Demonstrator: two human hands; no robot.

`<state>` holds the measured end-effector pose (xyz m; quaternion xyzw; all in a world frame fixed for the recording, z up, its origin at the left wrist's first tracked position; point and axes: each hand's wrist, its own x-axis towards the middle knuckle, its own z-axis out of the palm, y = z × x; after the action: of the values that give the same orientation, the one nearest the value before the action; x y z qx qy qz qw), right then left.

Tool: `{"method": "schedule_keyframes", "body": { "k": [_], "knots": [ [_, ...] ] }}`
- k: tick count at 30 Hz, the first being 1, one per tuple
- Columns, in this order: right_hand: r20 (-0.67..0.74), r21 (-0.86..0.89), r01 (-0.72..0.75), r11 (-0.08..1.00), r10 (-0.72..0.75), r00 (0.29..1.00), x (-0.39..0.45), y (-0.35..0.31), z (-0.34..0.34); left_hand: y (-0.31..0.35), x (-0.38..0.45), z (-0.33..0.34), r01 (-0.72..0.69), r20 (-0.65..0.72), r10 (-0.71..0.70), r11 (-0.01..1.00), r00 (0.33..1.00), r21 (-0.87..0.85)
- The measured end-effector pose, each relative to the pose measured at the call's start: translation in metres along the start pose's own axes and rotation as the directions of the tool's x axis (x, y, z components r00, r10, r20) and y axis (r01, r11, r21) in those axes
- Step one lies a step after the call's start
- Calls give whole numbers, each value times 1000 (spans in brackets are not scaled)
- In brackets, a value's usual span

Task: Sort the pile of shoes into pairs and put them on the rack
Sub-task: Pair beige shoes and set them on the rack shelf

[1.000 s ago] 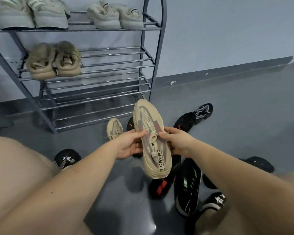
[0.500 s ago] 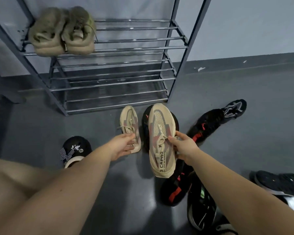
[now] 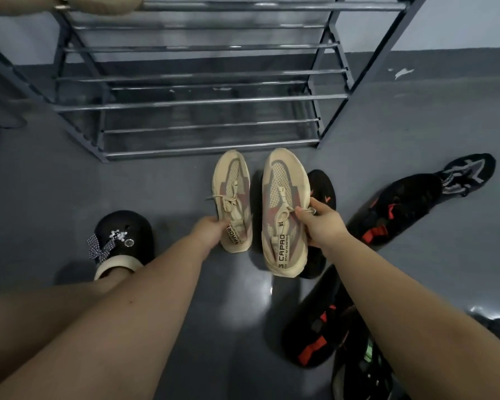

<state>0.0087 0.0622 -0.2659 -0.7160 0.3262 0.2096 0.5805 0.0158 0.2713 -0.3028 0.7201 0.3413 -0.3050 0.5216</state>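
Before the rack, our left hand gripped one tan shoe while our right hand pinched its mate, black shoes lying nearby.

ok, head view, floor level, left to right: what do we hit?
black clog → left hand → left beige sneaker → right beige sneaker → right hand → black-and-red sneaker

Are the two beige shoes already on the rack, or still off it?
Off it. Each beige shoe is held by a hand, left hand and right hand, before the rack.
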Motion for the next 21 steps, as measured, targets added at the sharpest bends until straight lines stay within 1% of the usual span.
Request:
{"method": "schedule_keyframes", "body": {
  "k": [4, 7, 11, 13, 19, 21],
  "knots": [
    [-18, -10, -20, 1000, 20, 1000, 19, 6, 4, -8, 14, 11, 113, 31, -110, 985, 993, -131],
    [-11, -10, -48, 999, 48, 999, 27, 12, 4, -11, 22, 17, 153, 52, -145, 965, 988, -213],
    [-21, 14, -59, 998, 59, 998, 30, 18, 2, -10, 27, 22, 214, 103, -193, 936, 976, -278],
    [-33, 41, -76, 996, 78, 996, 29, 22, -1, -10, 28, 24, 206, 117, -178, 930, 977, -305],
    [-65, 123, -86, 989, 95, 993, 13, 24, -16, -1, 15, 26, 70, 125, -42, 971, 991, -228],
    [-67, 136, -64, 989, 74, 995, 3, 20, -24, 1, 5, 19, 75, 149, -40, 969, 988, -235]
  ]
}}
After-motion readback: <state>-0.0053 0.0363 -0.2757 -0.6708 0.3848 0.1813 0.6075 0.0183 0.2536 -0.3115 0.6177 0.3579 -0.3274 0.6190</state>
